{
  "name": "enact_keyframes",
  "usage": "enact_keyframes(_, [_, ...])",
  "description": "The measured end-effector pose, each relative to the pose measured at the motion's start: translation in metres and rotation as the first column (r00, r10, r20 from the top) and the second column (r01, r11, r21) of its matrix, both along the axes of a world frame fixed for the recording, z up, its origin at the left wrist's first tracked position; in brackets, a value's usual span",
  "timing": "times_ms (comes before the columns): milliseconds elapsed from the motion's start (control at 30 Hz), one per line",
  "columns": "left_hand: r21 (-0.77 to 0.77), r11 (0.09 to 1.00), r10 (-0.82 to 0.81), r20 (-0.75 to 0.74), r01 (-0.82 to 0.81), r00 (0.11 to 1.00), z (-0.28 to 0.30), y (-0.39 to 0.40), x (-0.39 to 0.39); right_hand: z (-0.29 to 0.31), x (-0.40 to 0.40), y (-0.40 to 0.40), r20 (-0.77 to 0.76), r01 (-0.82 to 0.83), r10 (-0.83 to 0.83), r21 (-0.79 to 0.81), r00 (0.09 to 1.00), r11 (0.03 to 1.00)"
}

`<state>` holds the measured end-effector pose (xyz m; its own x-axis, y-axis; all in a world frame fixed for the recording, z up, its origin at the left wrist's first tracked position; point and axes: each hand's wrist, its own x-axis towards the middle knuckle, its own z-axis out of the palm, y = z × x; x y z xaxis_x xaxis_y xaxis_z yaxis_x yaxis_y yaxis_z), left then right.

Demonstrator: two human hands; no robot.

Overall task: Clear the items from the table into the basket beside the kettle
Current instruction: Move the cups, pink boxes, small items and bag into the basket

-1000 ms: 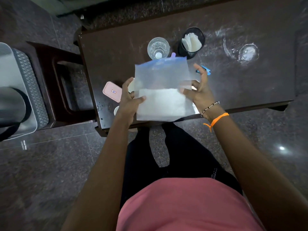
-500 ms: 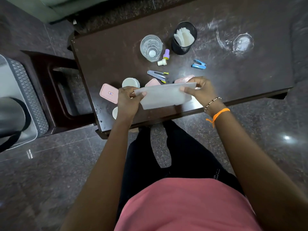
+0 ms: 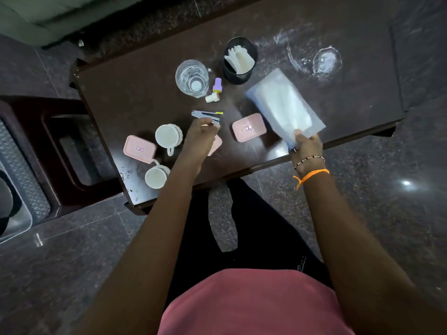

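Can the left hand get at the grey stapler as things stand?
Probably yes: the left hand holds nothing and sits right at the grey stapler, with nothing lying between them.

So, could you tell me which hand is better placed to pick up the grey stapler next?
Probably the left. The left hand is already at the grey stapler, fingers curled by its near end, while the right hand grips the plastic bag.

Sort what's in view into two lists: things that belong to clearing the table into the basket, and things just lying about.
Job: zip bag held in right hand; grey stapler at left hand; pink boxes; white cups; glass; basket.

Lying about: dark stool; white smears on table.
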<state>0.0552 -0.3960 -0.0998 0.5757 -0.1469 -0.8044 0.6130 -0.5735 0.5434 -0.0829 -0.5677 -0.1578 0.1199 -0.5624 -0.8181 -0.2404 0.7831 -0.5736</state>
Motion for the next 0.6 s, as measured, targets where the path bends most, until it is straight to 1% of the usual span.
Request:
enact_keyframes(33, [-0.008, 0.999, -0.039, -0.023, 0.039, 0.999, -0.001, -0.003, -0.001, -0.002, 0.000, -0.004, -0.021, 0.097, -0.096, 0.022, 0.995, 0.995])
enact_keyframes(67, [-0.020, 0.996, -0.084, -0.043, 0.084, 0.996, -0.003, -0.007, -0.002, -0.004, 0.000, -0.007, -0.047, 0.157, -0.155, 0.041, 0.987, 0.987])
enact_keyframes(167, [-0.051, 0.980, -0.196, -0.068, 0.193, 0.978, -0.009, -0.013, -0.009, -0.017, 0.006, -0.016, -0.105, 0.266, -0.255, 0.109, 0.961, 0.958])
enact_keyframes(233, [-0.052, 0.970, -0.241, -0.088, 0.237, 0.967, -0.016, -0.016, -0.014, -0.025, 0.014, -0.020, -0.095, 0.306, -0.296, 0.128, 0.951, 0.943])
enact_keyframes(300, [-0.038, 0.964, -0.265, -0.106, 0.263, 0.958, -0.023, -0.018, -0.017, -0.026, 0.026, -0.023, -0.097, 0.209, -0.201, 0.088, 0.975, 0.974])
enact_keyframes(333, [-0.030, 0.962, -0.274, -0.112, 0.273, 0.955, -0.026, -0.019, -0.018, -0.025, 0.027, -0.022, -0.132, 0.144, -0.131, 0.090, 0.982, 0.986])
enact_keyframes(367, [-0.023, 0.959, -0.282, -0.117, 0.282, 0.952, -0.028, -0.019, -0.018, -0.026, 0.027, -0.023, -0.182, 0.120, -0.094, 0.138, 0.979, 0.983])
enact_keyframes(433, [-0.006, 0.956, -0.293, -0.121, 0.294, 0.948, -0.030, -0.019, -0.017, -0.026, 0.024, -0.020, -0.232, 0.044, 0.018, 0.259, 0.973, 0.965])
enact_keyframes(467, [0.002, 0.956, -0.291, -0.119, 0.294, 0.949, -0.031, -0.019, -0.016, -0.031, 0.024, -0.015, -0.270, -0.032, 0.110, 0.276, 0.956, 0.960])
enact_keyframes(500, [0.007, 0.957, -0.286, -0.114, 0.289, 0.951, -0.032, -0.018, -0.014, -0.033, 0.029, -0.008, -0.297, -0.072, 0.154, 0.269, 0.942, 0.960])
enact_keyframes(533, [0.013, 0.959, -0.279, -0.109, 0.282, 0.954, -0.032, -0.017, -0.013, -0.033, 0.033, -0.001, -0.377, -0.252, 0.312, 0.199, 0.872, 0.947])
enact_keyframes(567, [0.020, 0.961, -0.271, -0.103, 0.274, 0.957, -0.033, -0.016, -0.010, -0.032, 0.040, 0.007, -0.446, -0.373, 0.384, 0.116, 0.809, 0.920])
enact_keyframes(600, [0.030, 0.964, -0.260, -0.095, 0.264, 0.961, -0.034, -0.014, -0.008, -0.030, 0.052, 0.015, -0.452, -0.469, 0.432, 0.034, 0.780, 0.882])
